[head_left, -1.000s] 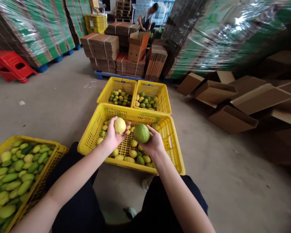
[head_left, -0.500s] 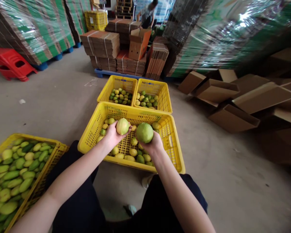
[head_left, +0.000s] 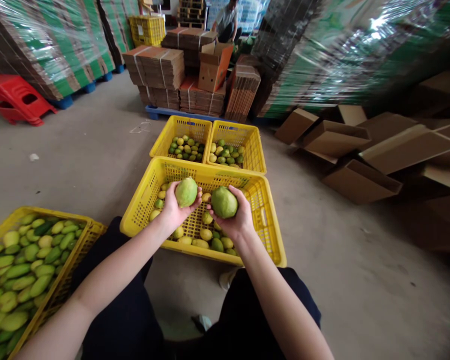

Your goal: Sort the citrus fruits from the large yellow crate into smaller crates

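My left hand (head_left: pixel 176 207) is closed around a pale green lemon (head_left: pixel 186 192), palm up, over the near yellow crate (head_left: pixel 260 192). In my right hand (head_left: pixel 242 215) sits a darker green lemon (head_left: pixel 224 202), its fingers curled round the sides. The two fruits are a short gap apart. Below them, yellow and green lemons (head_left: pixel 206 234) lie loosely on the perforated floor of the crate. My hands hide part of the fruit there.
Two yellow crates (head_left: pixel 180 121) with some fruit stand behind the near one. At my left a crate (head_left: pixel 88 225) is full of green fruit. Flattened cartons (head_left: pixel 157 65), cardboard boxes (head_left: pixel 337 137), a red stool (head_left: pixel 18 100) and wrapped pallets surround the floor. A person (head_left: pixel 227 22) crouches far back.
Both lemons have been turned in my hands; the left one now shows a greener side and sits slightly higher. My right fingers have come up around the right fruit.
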Available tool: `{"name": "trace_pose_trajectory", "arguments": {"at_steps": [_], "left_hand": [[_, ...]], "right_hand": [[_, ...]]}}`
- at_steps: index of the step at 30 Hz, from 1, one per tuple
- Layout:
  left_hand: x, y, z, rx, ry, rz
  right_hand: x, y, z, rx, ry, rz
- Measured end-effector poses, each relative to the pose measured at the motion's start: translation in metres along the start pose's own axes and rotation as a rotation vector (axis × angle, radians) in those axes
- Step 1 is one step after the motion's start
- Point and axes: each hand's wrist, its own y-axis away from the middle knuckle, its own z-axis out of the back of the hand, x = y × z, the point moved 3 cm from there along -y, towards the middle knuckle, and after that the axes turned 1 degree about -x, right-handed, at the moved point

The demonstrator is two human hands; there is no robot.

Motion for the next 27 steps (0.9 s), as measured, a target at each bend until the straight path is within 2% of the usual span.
{"name": "trace_pose_trajectory", "arguments": {"at_steps": [7, 13, 17, 20, 23, 27], "left_hand": [[0.002, -0.002, -0.001, -0.038, -0.020, 0.030], [-0.001, 0.001, -0.003, -0.064, -0.037, -0.010], [-0.003, 0.004, -0.005, -0.082, -0.014, -0.036], [-0.003, 0.005, -0.004, -0.104, -0.050, -0.071], [-0.003, 0.004, -0.002, -0.053, -0.113, -0.061], [-0.001, 0.001, -0.002, 0.023, -0.116, 0.012]], "right_hand": [[-0.002, -0.005, 0.001, -0.090, -0.051, 0.085], [-0.001, -0.010, 0.008, -0.162, -0.089, 0.056], [-0.003, -0.009, 0.006, -0.131, -0.079, 0.035], [-0.005, -0.008, 0.006, -0.140, -0.060, -0.037], [-0.005, -0.004, 0.005, -0.153, -0.042, -0.073], [0.001, 0.003, -0.001, -0.155, 0.019, 0.060]]}}
